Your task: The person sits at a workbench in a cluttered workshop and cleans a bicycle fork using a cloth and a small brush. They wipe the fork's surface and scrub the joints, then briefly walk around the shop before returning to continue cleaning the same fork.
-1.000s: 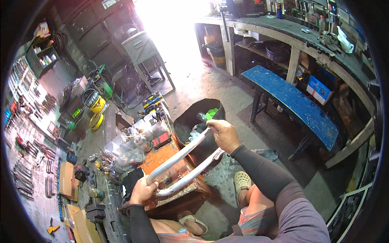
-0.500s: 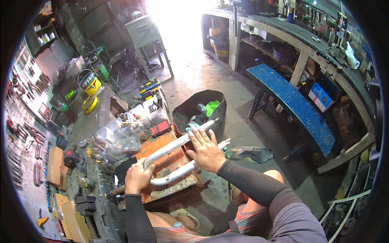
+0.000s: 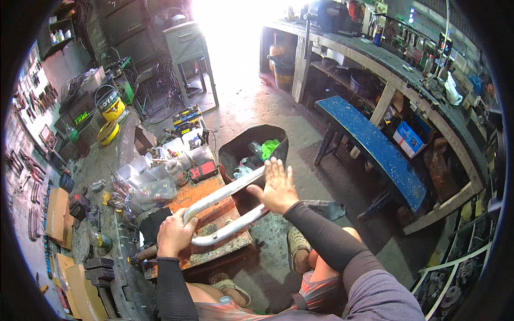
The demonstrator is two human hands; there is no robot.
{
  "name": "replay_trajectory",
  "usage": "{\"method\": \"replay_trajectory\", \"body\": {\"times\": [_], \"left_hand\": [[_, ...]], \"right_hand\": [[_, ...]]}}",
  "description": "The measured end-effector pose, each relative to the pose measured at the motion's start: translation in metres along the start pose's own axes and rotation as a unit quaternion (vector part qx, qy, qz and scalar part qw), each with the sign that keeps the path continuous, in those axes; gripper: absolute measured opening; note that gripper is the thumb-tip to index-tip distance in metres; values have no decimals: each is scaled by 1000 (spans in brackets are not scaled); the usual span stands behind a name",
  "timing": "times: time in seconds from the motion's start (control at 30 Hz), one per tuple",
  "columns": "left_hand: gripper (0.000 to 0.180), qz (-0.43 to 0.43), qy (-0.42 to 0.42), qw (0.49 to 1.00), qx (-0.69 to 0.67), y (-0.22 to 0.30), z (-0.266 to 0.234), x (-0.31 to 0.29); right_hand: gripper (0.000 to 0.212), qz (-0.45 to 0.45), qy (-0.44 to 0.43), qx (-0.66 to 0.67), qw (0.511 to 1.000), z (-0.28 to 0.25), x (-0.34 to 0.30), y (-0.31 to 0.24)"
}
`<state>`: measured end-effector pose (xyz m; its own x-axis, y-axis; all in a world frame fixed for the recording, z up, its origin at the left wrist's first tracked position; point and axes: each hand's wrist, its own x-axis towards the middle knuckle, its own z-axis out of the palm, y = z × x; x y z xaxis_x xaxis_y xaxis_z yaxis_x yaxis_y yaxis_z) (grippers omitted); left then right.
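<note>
A bent silver metal tube (image 3: 225, 193) with two roughly parallel arms lies across the front of me, above an orange, paint-worn bench surface (image 3: 187, 199). My left hand (image 3: 175, 233) is wrapped round its near left part, thumb on top, and hides part of the bend. My right hand (image 3: 276, 187) is laid flat at the far ends of both arms, fingers stretched and apart, the palm facing away from me. Those tube ends are hidden behind it. Just beyond stands a dark open bin (image 3: 251, 138) with a bright green bag (image 3: 269, 148) in it.
Clear plastic containers (image 3: 155, 190) and a red box (image 3: 203, 172) crowd the bench at left. A vise (image 3: 101, 273) stands near cardboard pieces. Tools hang on the left wall. At right are a blue bench (image 3: 375, 147) and a long worktable (image 3: 353, 40).
My right hand has moved outward along the tube to its far ends, which showed past the fingers before. My left hand keeps its grip. The whole view has shifted slightly.
</note>
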<state>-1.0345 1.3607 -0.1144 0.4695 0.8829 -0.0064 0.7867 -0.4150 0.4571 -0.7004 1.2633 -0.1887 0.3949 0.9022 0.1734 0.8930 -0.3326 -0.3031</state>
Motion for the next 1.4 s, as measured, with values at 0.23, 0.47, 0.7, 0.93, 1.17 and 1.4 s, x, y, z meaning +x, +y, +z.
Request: {"method": "replay_trajectory", "body": {"times": [0.23, 0.47, 0.7, 0.93, 1.17, 1.4], "left_hand": [[38, -15, -6, 1000, -7, 0, -3, -2], [37, -21, -9, 1000, -9, -11, 0, -1], [38, -12, 19, 1000, 14, -7, 4, -1], [42, -23, -5, 1000, -14, -6, 0, -4], [43, -18, -14, 1000, 3, -13, 1, -3], [39, 0, -5, 1000, -14, -18, -1, -5]], "right_hand": [[114, -20, -4, 5, 1000, 4, -10, -15], [114, -104, -26, 29, 994, 4, -22, -36], [115, -69, -19, -5, 997, 7, -20, -48], [107, -138, -4, 27, 990, -7, -28, -65], [112, -238, 15, 43, 970, 14, -58, -125], [113, -186, 42, -25, 981, 1, -34, -99]]}}
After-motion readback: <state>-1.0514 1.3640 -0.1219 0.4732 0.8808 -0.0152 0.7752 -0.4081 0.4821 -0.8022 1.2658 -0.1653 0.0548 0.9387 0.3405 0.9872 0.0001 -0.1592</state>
